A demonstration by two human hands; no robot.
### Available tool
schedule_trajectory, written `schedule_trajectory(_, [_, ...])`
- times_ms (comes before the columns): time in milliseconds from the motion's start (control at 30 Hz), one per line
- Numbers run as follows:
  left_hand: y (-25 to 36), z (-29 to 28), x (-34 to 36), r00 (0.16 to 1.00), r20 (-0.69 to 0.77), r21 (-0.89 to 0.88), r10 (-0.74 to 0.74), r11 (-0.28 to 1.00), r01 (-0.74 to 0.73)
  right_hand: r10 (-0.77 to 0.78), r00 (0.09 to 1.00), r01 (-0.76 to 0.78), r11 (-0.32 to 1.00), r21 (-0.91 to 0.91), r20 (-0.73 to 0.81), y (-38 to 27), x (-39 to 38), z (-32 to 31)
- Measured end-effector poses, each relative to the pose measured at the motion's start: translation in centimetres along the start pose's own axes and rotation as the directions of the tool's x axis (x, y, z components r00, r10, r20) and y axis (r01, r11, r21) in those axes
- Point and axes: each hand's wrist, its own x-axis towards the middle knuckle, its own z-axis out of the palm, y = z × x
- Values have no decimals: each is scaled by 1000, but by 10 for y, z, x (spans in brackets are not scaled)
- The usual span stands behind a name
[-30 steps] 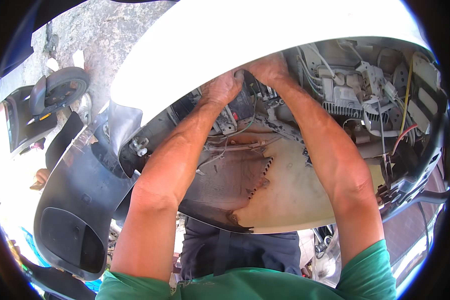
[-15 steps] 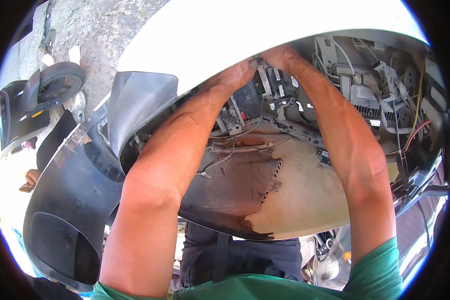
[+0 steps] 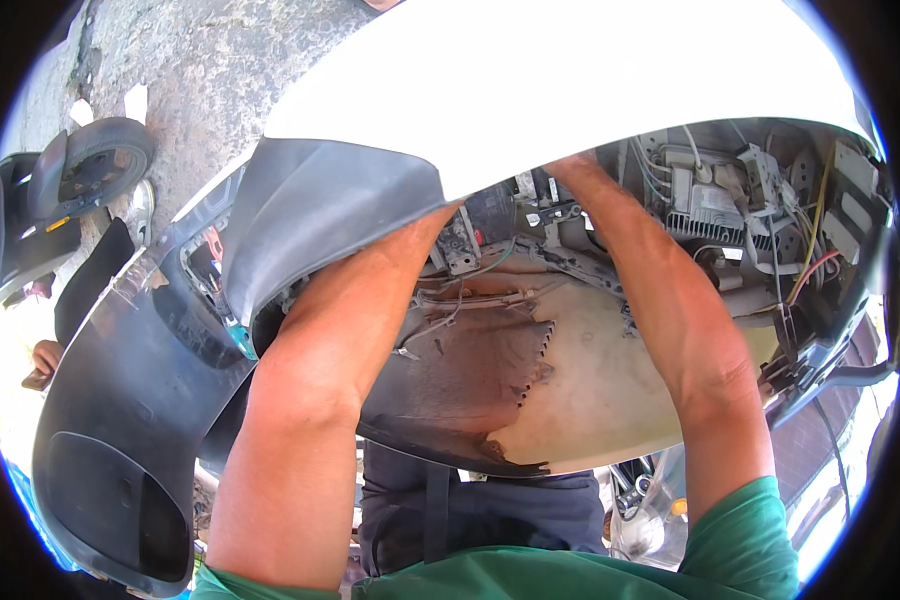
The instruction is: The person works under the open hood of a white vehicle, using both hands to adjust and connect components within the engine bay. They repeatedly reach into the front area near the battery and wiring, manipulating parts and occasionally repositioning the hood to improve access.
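Observation:
A large white body panel (image 3: 570,70) with a dark grey trim piece (image 3: 335,200) spans the top of the view. My left forearm (image 3: 370,280) reaches up under it, and the panel hides my left hand. Only the wrist edge of my right hand (image 3: 575,168) shows at the panel's lower rim; its fingers are out of sight. What either hand touches there cannot be seen. Between my arms lie metal brackets (image 3: 460,245) and a dark box-shaped part (image 3: 490,212). Below them is a curved inner shell (image 3: 610,390), stained brown on its left part.
To the right sit a finned metal unit (image 3: 705,205), loose cables (image 3: 820,220) and a black frame bar (image 3: 820,375). A black body panel (image 3: 120,400) curves along the left. Beyond it are a wheel (image 3: 105,160), a person's shoe (image 3: 143,208) and grey concrete ground (image 3: 210,80).
The white panel and its grey trim sit lower in the view, covering my left hand and most of my right hand, which both showed before. My forearms remain stretched up under it.

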Motion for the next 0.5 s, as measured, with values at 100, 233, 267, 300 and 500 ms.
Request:
schedule_trajectory(100, [2, -2, 0, 998, 9, 60, -58, 997, 57, -76, 997, 75, 996, 41, 28, 18, 12, 7])
schedule_trajectory(233, [-5, 5, 9, 1000, 7, 73, -24, 997, 23, -158, 983, 164, 984, -70, 92, 18, 23, 4])
schedule_trajectory(267, [-10, 6, 9, 999, 31, 81, -23, 996, 20, -177, 981, 185, 977, -104, 81, 10, 18, 2])
schedule_trajectory(300, [-12, 3, 13, 999, 47, 90, -17, 996, 13, -201, 978, 208, 968, -142, 61, 0, 16, -4])
schedule_trajectory(500, [-6, 15, 12, 998, -56, 130, -31, 991, 39, -86, 994, 93, 990, -105, 74, -20, 3, -18])
